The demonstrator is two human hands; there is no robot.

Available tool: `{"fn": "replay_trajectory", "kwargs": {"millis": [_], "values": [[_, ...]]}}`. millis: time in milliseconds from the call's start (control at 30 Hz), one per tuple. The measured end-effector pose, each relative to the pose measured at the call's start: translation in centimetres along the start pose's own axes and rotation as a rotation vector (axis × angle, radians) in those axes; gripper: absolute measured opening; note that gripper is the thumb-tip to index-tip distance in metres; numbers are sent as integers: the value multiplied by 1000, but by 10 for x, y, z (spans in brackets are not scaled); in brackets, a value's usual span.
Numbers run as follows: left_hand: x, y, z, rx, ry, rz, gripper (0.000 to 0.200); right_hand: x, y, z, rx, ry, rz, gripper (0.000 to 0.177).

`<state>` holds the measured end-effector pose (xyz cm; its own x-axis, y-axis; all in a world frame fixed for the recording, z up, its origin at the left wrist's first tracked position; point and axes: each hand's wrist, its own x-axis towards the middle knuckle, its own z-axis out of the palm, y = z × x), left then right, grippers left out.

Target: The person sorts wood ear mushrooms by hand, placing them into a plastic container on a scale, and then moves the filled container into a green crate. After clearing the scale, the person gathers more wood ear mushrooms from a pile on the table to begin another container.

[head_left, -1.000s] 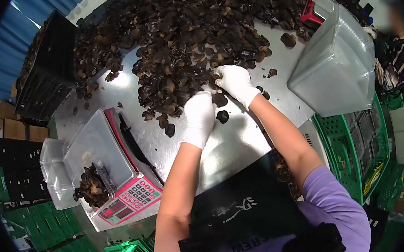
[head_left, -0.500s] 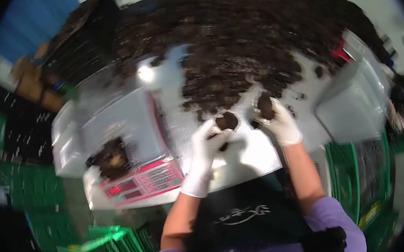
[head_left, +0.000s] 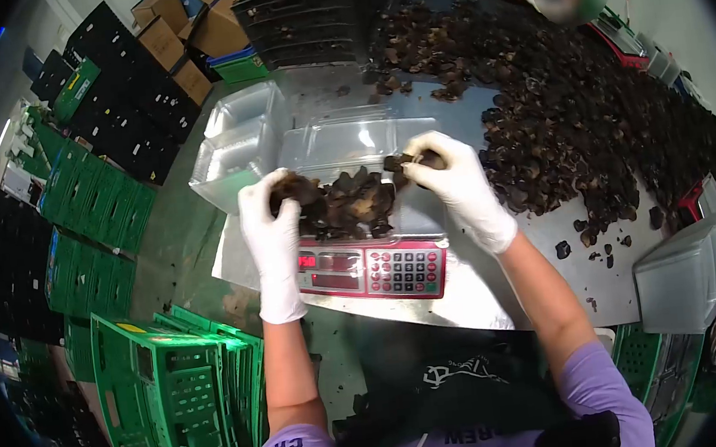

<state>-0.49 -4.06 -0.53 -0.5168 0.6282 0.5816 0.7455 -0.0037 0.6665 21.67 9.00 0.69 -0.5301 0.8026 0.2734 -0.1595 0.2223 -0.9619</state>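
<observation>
Two white-gloved hands meet over the red-panelled electronic scale (head_left: pixel 371 270). Our left hand (head_left: pixel 271 232) has its grip closed round a clump of dark brown wrinkled dried mushrooms (head_left: pixel 348 207) at the scale's left edge. Our right hand (head_left: pixel 458 184) pinches another clump between thumb and fingers over the scale's far right corner.

We judge these pieces very light, thin and brittle, crumbly at their frilled edges and rough rather than slippery. They are best taken loosely in a cupped handful from under the clump, never squeezed.

On the scale sits a clear plastic clamshell tray (head_left: pixel 350 142), its lid open on the far side and its near half holding a low mound of the same mushrooms. Just beyond the scale to the left stands a stack of empty clear plastic tubs (head_left: pixel 234 145). Right of the scale, a great loose heap of mushrooms (head_left: pixel 572 117) covers the shiny steel desk (head_left: pixel 485 293). Well right of the scale, a frosted plastic lidded box (head_left: pixel 682 278) sits at the desk's edge, and we cannot see what is in it. Far behind the scale a black slatted crate (head_left: pixel 312 12) seems to carry more dark pieces. Left of the scale and lower down, green plastic crates (head_left: pixel 176 396) stand stacked, and we cannot tell what they hold
</observation>
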Motion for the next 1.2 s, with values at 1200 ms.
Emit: {"fn": "replay_trajectory", "kwargs": {"millis": [1200], "values": [[-19,-41,-44,-154,121,-234,25,-71,14,-13,-417,-9,-55,18]]}}
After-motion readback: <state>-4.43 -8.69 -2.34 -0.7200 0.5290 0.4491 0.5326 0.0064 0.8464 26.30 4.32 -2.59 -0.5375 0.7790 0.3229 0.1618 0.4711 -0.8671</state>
